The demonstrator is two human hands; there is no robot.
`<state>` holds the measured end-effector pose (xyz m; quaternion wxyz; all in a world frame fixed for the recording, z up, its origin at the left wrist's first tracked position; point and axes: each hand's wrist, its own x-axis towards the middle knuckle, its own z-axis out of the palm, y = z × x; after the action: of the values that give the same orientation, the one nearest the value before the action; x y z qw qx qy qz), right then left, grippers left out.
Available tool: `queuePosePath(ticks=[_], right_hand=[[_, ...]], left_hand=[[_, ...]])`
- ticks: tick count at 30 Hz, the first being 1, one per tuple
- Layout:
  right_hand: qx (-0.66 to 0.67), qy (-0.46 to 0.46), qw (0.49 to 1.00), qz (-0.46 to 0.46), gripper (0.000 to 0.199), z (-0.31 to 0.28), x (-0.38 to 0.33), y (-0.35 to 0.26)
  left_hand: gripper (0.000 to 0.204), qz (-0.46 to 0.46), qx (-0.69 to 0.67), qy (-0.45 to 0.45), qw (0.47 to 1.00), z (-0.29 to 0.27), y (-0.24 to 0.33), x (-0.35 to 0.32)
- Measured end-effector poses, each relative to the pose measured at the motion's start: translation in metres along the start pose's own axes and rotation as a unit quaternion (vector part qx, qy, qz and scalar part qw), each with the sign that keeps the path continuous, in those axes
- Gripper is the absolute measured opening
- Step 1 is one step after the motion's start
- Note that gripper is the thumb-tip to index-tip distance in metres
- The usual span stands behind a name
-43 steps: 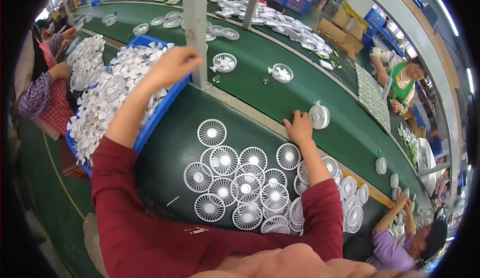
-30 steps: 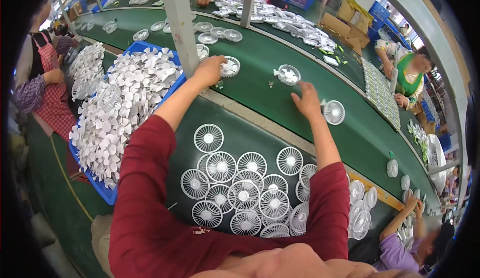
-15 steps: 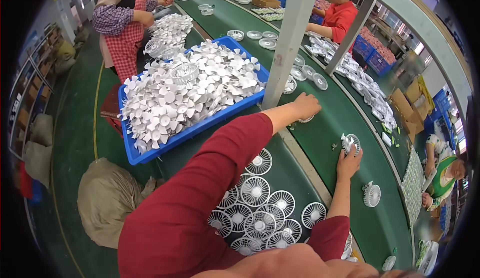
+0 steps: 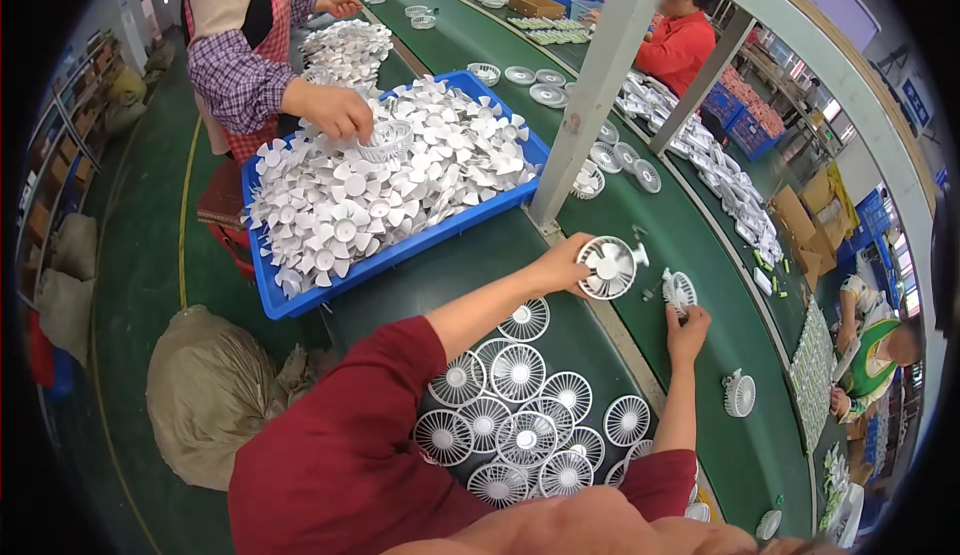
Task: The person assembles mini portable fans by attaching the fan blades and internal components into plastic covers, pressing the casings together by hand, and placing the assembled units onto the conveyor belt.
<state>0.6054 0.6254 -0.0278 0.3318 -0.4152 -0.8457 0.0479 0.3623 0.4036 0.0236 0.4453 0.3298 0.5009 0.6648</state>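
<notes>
Holding a round white fan [image 4: 608,267] by its rim, the left hand [image 4: 566,263] has its fingers closed, near the edge of the green belt [image 4: 770,455]. The right hand [image 4: 687,335] has bent fingers touching a second white fan [image 4: 681,290] on the belt; I can't tell if they grip it.

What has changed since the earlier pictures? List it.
The left hand has moved right, from over the blue tub to the belt, and picked up a fan housing. The right hand has moved left, gripping another housing. A co-worker's hand has reached to a cage in the tub. The grilles on the table stayed.
</notes>
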Motion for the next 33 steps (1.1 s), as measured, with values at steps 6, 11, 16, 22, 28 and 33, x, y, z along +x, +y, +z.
queuePosePath(ticks=[6, 11, 16, 22, 28, 33], right_hand=[[0.161, -0.088, 0.983, -0.018, 0.038, -0.013, -0.019, -0.078], [0.13, -0.195, 0.969, -0.075, 0.028, -0.03, -0.041, -0.145], [0.116, -0.193, 0.965, -0.134, 0.03, -0.056, -0.058, -0.17], [0.172, -0.202, 0.932, -0.246, 0.029, -0.064, -0.081, -0.215], [0.089, -0.255, 0.916, -0.297, 0.057, -0.025, -0.101, -0.257], [0.042, -0.312, 0.905, -0.287, 0.05, -0.028, -0.099, -0.273]], left_hand=[[0.053, -0.011, -0.209, 0.013, 0.978, -0.012, 0.015, -0.024], [0.039, -0.012, -0.276, 0.015, 0.961, -0.032, 0.022, -0.026], [0.052, -0.018, -0.349, -0.021, 0.937, -0.037, 0.019, -0.023], [0.057, 0.001, -0.41, -0.036, 0.911, -0.043, 0.029, -0.025], [0.056, 0.008, -0.487, -0.084, 0.869, -0.046, 0.033, -0.028], [0.049, 0.046, -0.485, -0.107, 0.867, -0.052, 0.041, -0.03]])
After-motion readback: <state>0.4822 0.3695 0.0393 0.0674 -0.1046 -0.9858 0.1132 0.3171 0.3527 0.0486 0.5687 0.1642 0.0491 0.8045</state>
